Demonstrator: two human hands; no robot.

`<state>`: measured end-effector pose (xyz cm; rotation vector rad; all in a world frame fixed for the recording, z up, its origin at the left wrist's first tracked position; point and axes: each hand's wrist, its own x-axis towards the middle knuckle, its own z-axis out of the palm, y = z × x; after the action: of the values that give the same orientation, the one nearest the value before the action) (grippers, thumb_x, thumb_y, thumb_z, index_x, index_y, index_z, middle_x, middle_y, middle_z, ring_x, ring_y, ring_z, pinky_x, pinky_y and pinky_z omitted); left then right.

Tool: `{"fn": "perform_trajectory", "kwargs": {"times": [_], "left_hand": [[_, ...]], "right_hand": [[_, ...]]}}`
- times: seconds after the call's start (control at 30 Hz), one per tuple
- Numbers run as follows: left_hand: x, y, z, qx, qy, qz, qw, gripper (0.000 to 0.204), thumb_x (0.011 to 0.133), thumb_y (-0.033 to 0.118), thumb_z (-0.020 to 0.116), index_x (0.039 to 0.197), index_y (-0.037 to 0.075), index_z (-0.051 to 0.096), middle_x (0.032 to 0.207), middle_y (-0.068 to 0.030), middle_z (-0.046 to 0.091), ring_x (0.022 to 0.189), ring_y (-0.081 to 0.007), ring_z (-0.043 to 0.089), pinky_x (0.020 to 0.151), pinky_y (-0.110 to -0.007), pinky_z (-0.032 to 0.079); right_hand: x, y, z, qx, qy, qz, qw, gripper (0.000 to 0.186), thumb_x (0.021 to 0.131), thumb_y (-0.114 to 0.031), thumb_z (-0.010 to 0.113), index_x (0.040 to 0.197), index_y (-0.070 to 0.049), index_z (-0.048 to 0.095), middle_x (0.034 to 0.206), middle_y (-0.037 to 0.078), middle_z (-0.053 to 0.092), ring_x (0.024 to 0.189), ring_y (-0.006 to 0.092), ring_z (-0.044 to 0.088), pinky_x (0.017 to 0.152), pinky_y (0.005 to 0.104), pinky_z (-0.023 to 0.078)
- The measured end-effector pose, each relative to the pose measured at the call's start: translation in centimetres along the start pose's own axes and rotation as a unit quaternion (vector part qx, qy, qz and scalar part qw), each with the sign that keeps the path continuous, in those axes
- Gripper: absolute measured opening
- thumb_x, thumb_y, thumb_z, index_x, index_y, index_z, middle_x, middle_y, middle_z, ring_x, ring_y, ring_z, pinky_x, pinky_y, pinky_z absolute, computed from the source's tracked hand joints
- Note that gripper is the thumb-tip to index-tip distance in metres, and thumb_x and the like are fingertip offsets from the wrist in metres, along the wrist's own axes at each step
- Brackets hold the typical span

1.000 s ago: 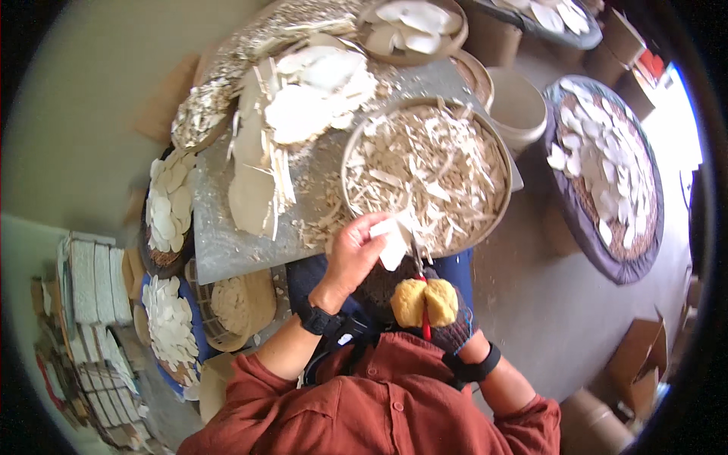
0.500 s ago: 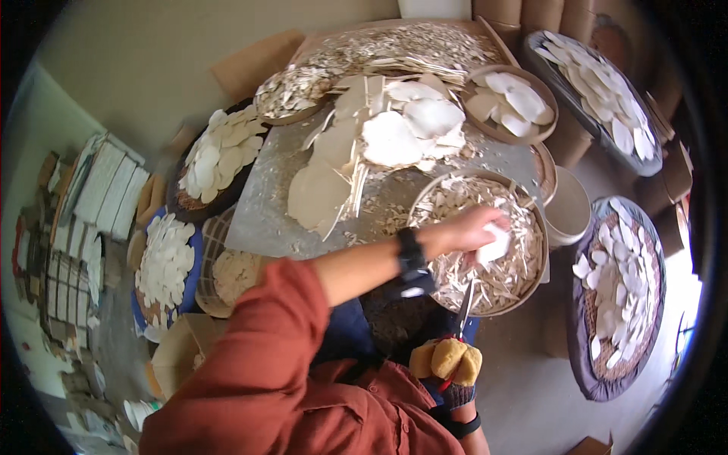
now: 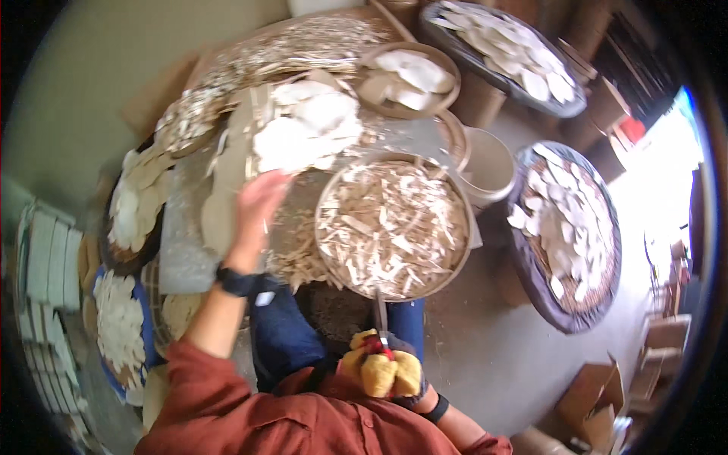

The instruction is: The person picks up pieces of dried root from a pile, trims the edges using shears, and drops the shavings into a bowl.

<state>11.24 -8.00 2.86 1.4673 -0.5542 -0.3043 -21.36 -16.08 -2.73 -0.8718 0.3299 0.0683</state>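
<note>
My left hand (image 3: 258, 212) is bare, its fingers stretched toward the near edge of a pile of thin, white, rounded sheets (image 3: 307, 125). It is slightly blurred, and I see nothing held in it. In front of my body, my right hand (image 3: 383, 368), in a glove with yellow fingers, is closed round red-handled scissors (image 3: 381, 315). Their blades point away from me toward the rim of a round basket (image 3: 464, 265). Pale, narrow scraps (image 3: 394, 227) fill that basket.
Beyond the sheets lies a heap of pale strips (image 3: 296, 45). A round tray (image 3: 453, 91) of sheets and a white bucket (image 3: 485, 163) stand to the right. Oval trays of pale pieces (image 3: 565, 220) flank the table on both sides. An open cardboard box (image 3: 591, 398) sits at lower right.
My left hand has moved left from over the scrap basket to the sheet pile; the white piece in it is gone. The scissors remain in my right hand. The view has turned right.
</note>
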Motion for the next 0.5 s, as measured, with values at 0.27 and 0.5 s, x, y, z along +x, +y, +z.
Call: {"fn": "perform_trajectory", "kwargs": {"times": [0.27, 0.5], "left_hand": [[-3.1, -7.7, -15.8, 0.193, 0.128, -0.131, 0.964, 0.046, 0.072, 0.016, 0.072, 0.109, -0.004, 0.054, 0.101, -0.0123, 0.061, 0.092, -0.0160, 0.058, 0.080, -0.029, 0.047], [-2.3, -9.1, -18.8, 0.313, 0.032, -0.160, 0.936, 0.055, 0.060, 0.017, 0.080, 0.103, -0.004, 0.053, 0.095, -0.0105, 0.062, 0.084, -0.0163, 0.059, 0.071, -0.029, 0.049]], "right_hand": [[2.4, 0.1, 1.6, -0.217, -0.099, -0.131, 0.962, 0.030, 0.080, -0.020, 0.061, 0.105, -0.005, 0.055, 0.095, 0.007, 0.060, 0.090, 0.0182, 0.058, 0.079, 0.0290, 0.046], [3.4, 2.7, 3.0, -0.250, -0.088, -0.039, 0.963, 0.022, 0.087, -0.018, 0.055, 0.105, -0.006, 0.057, 0.093, 0.005, 0.062, 0.083, 0.0163, 0.061, 0.076, 0.0275, 0.048]]}}
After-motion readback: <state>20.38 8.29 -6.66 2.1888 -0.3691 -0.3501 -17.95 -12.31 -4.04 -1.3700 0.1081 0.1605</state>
